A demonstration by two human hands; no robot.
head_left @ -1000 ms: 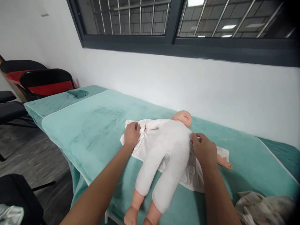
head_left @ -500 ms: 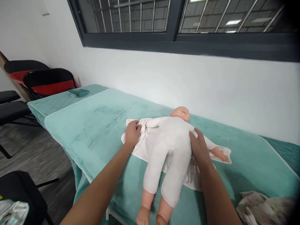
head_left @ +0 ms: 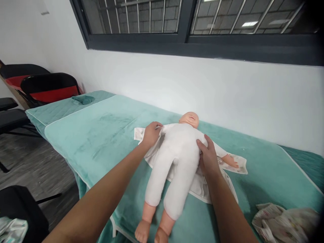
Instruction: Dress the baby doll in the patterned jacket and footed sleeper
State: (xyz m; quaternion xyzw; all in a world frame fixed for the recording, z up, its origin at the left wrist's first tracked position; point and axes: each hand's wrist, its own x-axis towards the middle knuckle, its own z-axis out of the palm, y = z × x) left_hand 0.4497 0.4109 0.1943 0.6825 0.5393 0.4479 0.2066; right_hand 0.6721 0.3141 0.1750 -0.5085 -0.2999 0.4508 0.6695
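A baby doll (head_left: 177, 158) in a white bodysuit lies on its back on a teal-covered table (head_left: 101, 135), head towards the wall. Under it lies an open white garment (head_left: 199, 187), spread to both sides. My left hand (head_left: 151, 133) is closed on the garment's left flap beside the doll's shoulder and lifts it over the doll's arm. My right hand (head_left: 208, 156) lies flat with fingers stretched against the doll's right side, holding the body. The doll's bare right hand (head_left: 231, 162) sticks out on the garment.
A crumpled patterned cloth (head_left: 283, 221) lies at the table's near right corner. A white wall and a dark-framed window run behind the table. Black and red folding chairs (head_left: 48, 87) stand at the far left. A dark seat (head_left: 20, 211) is at the lower left.
My left hand moved from the flap's outer edge in towards the doll's shoulder, pulling the flap up. My right hand went from pinching the garment to lying flat on the doll's side.
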